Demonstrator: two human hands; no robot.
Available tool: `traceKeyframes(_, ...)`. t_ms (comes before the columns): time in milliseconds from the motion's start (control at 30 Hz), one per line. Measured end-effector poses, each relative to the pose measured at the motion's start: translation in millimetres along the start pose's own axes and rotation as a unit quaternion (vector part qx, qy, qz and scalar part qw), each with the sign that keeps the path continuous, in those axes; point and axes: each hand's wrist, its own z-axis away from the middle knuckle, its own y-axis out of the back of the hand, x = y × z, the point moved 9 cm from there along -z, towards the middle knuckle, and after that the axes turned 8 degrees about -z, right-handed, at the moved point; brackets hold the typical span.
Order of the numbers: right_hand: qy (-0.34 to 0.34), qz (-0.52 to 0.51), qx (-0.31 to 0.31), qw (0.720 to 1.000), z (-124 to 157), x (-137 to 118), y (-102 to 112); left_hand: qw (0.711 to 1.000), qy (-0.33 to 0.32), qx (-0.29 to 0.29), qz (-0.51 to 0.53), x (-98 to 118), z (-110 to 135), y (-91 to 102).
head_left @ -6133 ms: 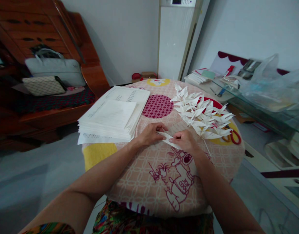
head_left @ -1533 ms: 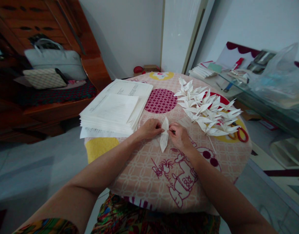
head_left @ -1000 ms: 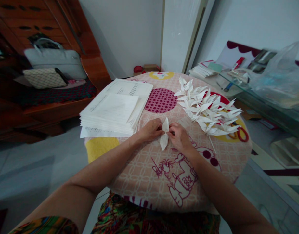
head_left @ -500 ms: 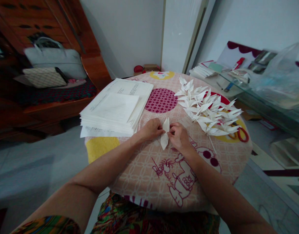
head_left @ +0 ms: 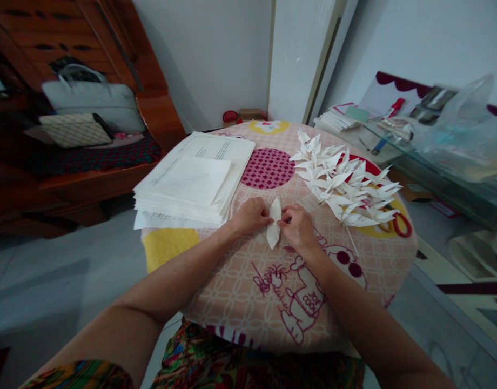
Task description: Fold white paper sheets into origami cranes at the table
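Note:
A small folded white paper piece (head_left: 273, 233), pointed at its far and near ends, is held between my two hands just above the patterned tablecloth (head_left: 232, 286). My left hand (head_left: 253, 215) pinches its left side at the narrow middle. From the right, my right hand (head_left: 297, 224) grips the same spot with thumb and fingers. Beyond my left hand lies a thick stack of printed paper sheets (head_left: 183, 178), with a smaller sheet on top. Many pointed white folded paper pieces (head_left: 346, 181) are heaped together to the right.
Red-handled scissors (head_left: 402, 224) lie partly under the heap, near the table's right edge. A glass-topped side table (head_left: 427, 156) with a clear plastic bag (head_left: 463, 135) stands at right. On the left, a wooden bench (head_left: 151, 108) bears a grey handbag (head_left: 90, 100).
Both hands stay in place with their pinch on the folded paper. The camera view has shifted very slightly; otherwise I see no difference.

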Motion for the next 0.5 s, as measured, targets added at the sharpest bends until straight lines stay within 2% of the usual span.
traceKeyframes(200, -0.012, -0.045, -0.019, 0.999, -1.6, 2.1, 2.1, 1.000, 0.003, 0.001, 0.004, 1.0, 1.5, 3.3)
traceKeyframes(500, 0.004, -0.049, -0.023, 0.999, -3.0, 3.0, 1.7, 1.000, 0.005, -0.002, 0.000, 1.6, 1.3, 3.7)
